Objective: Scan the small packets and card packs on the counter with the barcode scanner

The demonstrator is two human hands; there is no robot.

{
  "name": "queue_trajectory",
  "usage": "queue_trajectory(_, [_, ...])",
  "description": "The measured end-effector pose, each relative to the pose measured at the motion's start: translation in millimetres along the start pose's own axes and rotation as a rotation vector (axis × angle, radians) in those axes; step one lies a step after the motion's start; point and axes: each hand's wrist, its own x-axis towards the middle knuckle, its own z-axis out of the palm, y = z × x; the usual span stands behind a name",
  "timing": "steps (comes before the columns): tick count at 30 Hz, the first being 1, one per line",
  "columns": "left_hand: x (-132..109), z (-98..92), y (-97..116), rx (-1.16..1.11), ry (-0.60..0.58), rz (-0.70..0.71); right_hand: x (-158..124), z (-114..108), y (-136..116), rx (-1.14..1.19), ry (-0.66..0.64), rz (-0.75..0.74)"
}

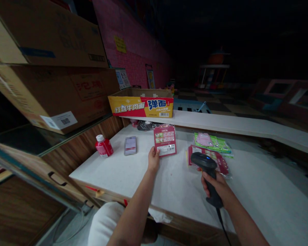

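My left hand [154, 159] pinches the lower left corner of a dark red packaged card [165, 139], which stands tilted up with small pictures and a barcode label facing me. In my right hand [217, 186] is a black barcode scanner [207, 164], gripped by its handle, with a blue light on top and a cable running down. Behind the scanner's head lies a stack of dark red packets [222, 163]. Partly under a pink piece, green packets [215, 141] lie just beyond that stack.
A red bottle with a white cap [104, 146] and a phone [130, 146] are on the white counter [113, 174] to the left. A yellow and red noodle box [143, 106] sits on the raised ledge [220, 123]. Large cardboard boxes [74, 92] are stacked at left.
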Motion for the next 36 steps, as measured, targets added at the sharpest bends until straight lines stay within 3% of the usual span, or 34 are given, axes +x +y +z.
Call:
queue_trajectory(4, [-0.1, -0.6, -1.4, -0.014, -0.003, 0.033, -11.7, 15.9, -5.1, -0.018, 0.019, -0.005])
queue_trajectory(9, [1.6, -3.1, -6.8, 0.096, 0.017, 0.071, -17.4, 16.6, -7.4, -0.034, 0.039, 0.014])
queue_trajectory(17, [4.1, -2.7, -11.1, -0.091, -0.019, 0.067, -16.9, 10.4, -3.6, -0.029, 0.015, 0.015])
queue_trajectory(24, [4.2, -2.8, -9.1, -0.119, -0.028, 0.042, 8.0, -27.2, 13.5, 0.245, -0.030, -0.069])
queue_trajectory(29, [2.0, -2.7, -3.0, -0.131, 0.070, -0.022, 23.6, -58.4, 19.1, 0.585, -0.084, -0.138])
queue_trajectory(36, [-3.4, 2.9, 22.2, -0.222, 0.020, -0.103, 26.1, -73.5, 22.9, 0.822, -0.140, -0.231])
